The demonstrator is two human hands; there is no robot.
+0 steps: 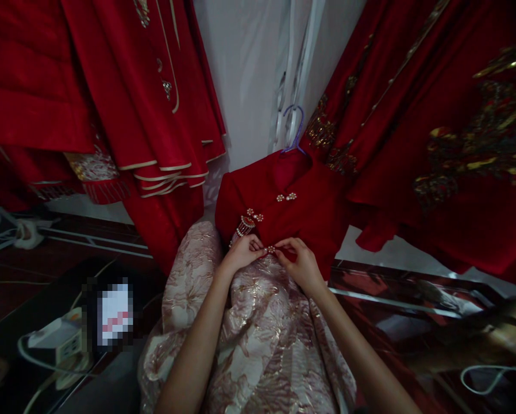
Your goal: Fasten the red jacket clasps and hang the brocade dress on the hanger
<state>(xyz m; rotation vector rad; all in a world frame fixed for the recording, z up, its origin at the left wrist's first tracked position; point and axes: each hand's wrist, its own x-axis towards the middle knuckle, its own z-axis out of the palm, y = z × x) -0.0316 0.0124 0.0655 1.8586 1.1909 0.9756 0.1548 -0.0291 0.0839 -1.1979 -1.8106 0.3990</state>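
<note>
A red jacket [241, 183] lies in front of me on a purple hanger [297, 133], its collar at the top. Beaded flower clasps [286, 197] run down its front, and a beaded tassel [244, 226] hangs near my left hand. At the lowest visible beaded flower clasp [270, 249], both hands meet. My left hand [243, 252] pinches its left side between thumb and curled fingers. On the other side, my right hand [299, 261] is closed with thumb and forefinger at the clasp's edge. Whether the clasp's two halves are joined is too small to tell.
Pale pink and gold brocade fabric [262, 333] spreads beneath my forearms. Red garments with pale trim [133, 103] hang at left; red ones with gold embroidery [477, 132] hang at right. A blurred lit screen [115, 315] and a power strip with cables [70, 345] lie at lower left.
</note>
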